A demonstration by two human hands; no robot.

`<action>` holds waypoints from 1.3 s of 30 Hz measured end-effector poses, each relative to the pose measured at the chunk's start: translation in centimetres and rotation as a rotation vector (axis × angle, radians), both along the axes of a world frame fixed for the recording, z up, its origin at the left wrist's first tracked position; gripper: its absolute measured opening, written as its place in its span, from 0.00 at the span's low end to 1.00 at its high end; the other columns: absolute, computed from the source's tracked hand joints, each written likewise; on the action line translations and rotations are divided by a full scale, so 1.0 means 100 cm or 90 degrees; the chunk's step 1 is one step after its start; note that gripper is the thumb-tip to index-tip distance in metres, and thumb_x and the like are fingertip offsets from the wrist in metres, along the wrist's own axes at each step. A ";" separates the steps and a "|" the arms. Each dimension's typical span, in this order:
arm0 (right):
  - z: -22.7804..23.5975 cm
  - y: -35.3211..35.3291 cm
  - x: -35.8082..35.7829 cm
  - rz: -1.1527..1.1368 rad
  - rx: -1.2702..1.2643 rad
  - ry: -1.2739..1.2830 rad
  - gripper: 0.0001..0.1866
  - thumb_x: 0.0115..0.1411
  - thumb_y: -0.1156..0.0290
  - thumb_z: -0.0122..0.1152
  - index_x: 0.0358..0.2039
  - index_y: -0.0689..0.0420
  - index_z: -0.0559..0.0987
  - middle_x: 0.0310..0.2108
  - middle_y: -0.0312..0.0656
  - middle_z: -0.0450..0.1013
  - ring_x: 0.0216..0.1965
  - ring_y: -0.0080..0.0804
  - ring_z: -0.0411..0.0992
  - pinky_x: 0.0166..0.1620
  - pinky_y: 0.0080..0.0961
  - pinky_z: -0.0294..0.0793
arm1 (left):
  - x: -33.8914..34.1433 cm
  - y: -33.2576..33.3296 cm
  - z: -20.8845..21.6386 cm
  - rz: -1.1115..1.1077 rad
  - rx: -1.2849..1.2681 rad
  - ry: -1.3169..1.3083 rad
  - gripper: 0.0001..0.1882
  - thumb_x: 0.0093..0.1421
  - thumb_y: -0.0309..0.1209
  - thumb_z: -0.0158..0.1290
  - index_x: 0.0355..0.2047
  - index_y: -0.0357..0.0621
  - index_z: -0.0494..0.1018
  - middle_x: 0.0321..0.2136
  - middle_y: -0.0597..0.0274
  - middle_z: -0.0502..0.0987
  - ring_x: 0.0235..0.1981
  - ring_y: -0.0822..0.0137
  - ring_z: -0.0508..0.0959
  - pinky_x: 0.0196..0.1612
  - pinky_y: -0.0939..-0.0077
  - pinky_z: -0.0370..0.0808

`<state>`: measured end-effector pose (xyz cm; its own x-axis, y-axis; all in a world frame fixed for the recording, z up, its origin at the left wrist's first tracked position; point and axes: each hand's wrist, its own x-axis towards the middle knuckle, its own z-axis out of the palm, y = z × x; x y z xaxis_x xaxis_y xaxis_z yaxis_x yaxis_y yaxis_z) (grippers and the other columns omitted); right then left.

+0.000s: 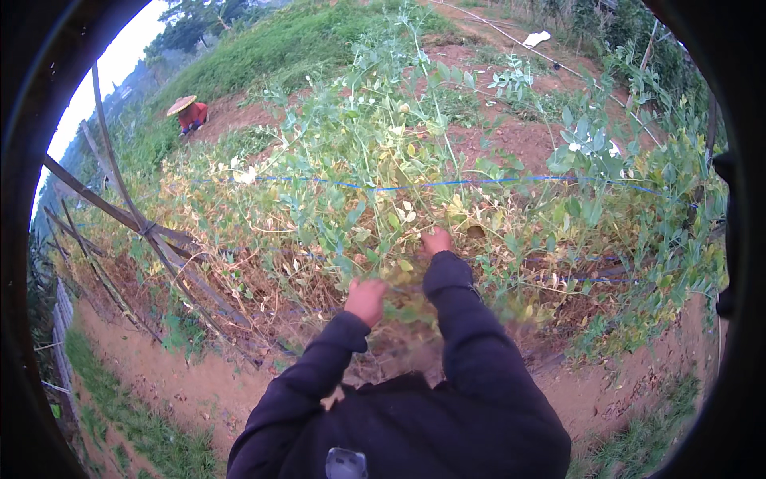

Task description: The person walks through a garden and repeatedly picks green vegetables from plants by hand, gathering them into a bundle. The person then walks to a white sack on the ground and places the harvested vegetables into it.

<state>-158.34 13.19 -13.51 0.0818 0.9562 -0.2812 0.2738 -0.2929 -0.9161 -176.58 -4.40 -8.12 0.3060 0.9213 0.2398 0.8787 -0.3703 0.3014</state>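
Pea plants [399, 152] with green and yellowing leaves stand in a tangled row before me. My right hand [436, 240] reaches into the stems, its fingers curled in among the leaves; what they grip is hidden. Lower and to the left, my left hand [367, 300] is bent at the edge of the foliage, slightly blurred. Its fingertips are lost against the leaves, so its grip does not show. Both forearms are in dark sleeves.
A blue string [447, 184] runs across the plants. Wooden poles [120, 209] lean crossed at the left. Dry brown stems [279, 279] fill the lower row. Beyond it, a person in a straw hat [182, 104] crouches. Bare soil [191, 379] and grass border my side.
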 end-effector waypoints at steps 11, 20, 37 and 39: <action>0.051 -0.066 0.028 -0.059 0.028 0.368 0.12 0.51 0.69 0.57 0.35 0.60 0.73 0.19 0.34 0.67 0.14 0.20 0.65 0.13 0.16 0.60 | -0.003 0.017 0.002 0.021 -0.039 -0.023 0.14 0.48 0.22 0.43 0.36 0.48 0.71 0.34 0.61 0.73 0.41 0.59 0.71 0.48 0.51 0.57; 0.053 -0.095 0.027 -0.064 0.085 0.387 0.16 0.52 0.68 0.58 0.40 0.60 0.74 0.19 0.33 0.69 0.14 0.16 0.66 0.15 0.12 0.61 | -0.002 0.020 0.007 0.028 -0.040 -0.028 0.15 0.50 0.25 0.44 0.40 0.50 0.70 0.35 0.61 0.74 0.40 0.61 0.72 0.48 0.52 0.58; 0.076 -0.123 -0.007 0.035 0.038 0.439 0.09 0.51 0.68 0.60 0.29 0.57 0.72 0.16 0.33 0.66 0.13 0.20 0.64 0.13 0.15 0.59 | 0.045 0.018 0.037 0.131 -0.041 -0.073 0.29 0.51 0.35 0.50 0.55 0.55 0.57 0.43 0.59 0.71 0.46 0.60 0.69 0.55 0.48 0.47; 0.085 -0.129 -0.006 0.038 0.056 0.404 0.09 0.50 0.69 0.60 0.29 0.57 0.72 0.16 0.34 0.66 0.12 0.20 0.63 0.13 0.15 0.58 | 0.051 0.021 0.040 0.114 -0.072 -0.160 0.30 0.49 0.33 0.51 0.55 0.55 0.58 0.42 0.60 0.71 0.46 0.60 0.69 0.56 0.47 0.45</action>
<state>-158.98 0.27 -4.98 -0.1293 0.9756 -0.1774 -0.3162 -0.2102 -0.9251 -171.49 -2.33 -4.11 0.0804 0.9804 0.1797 0.8194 -0.1677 0.5482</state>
